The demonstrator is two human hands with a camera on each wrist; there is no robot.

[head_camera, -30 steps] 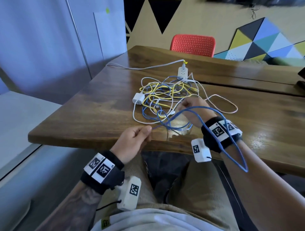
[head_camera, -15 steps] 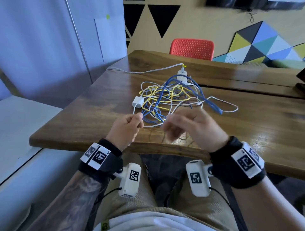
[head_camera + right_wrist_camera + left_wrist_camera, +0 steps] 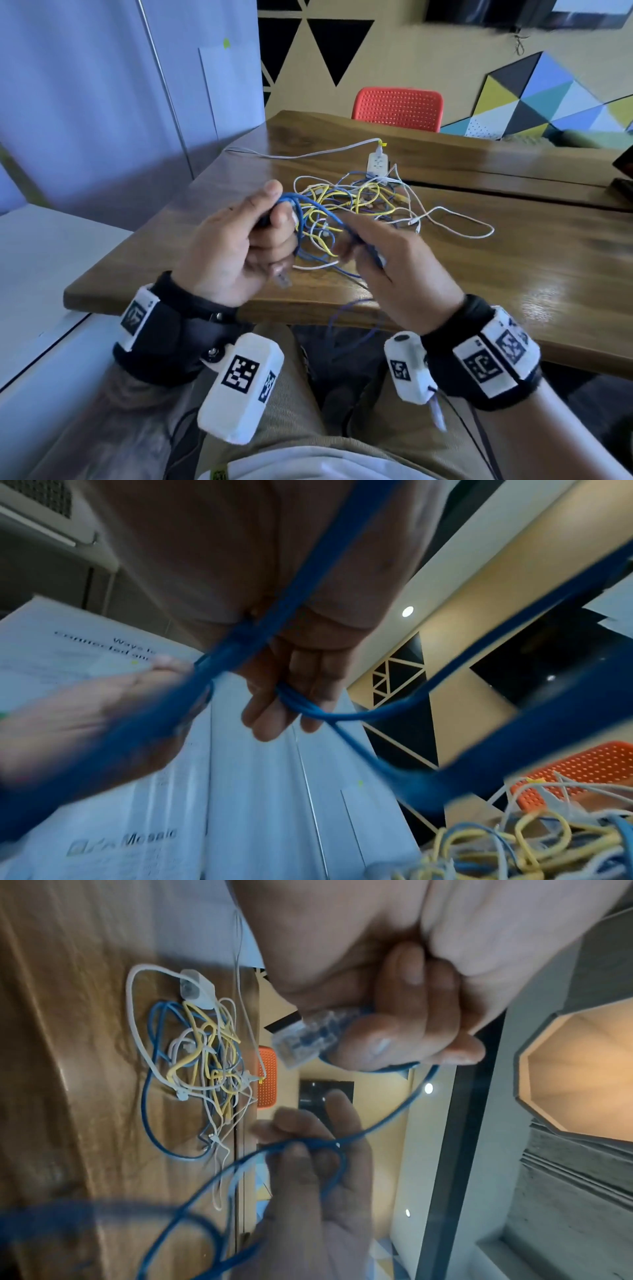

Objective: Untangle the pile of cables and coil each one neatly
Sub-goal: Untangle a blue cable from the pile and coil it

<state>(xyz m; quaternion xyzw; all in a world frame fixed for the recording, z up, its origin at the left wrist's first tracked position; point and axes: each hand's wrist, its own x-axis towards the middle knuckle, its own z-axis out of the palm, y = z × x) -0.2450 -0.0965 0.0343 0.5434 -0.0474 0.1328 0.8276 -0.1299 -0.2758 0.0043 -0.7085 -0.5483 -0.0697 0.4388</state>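
Where fingers curl, blue cable threads.

— Worn on the left wrist?
— Black strap, white panels printed with black square codes, a metal screw at the bracket; below it a white boxy camera bearing two more codes.
— And the right wrist?
— Same black band, same coded white panels; smaller white camera with a dark round lens on top, thin black cable trailing off.
— Clothing?
— Khaki trousers, pale grey shirt hem with a small yellow tag. Dark tattoo along the left forearm.
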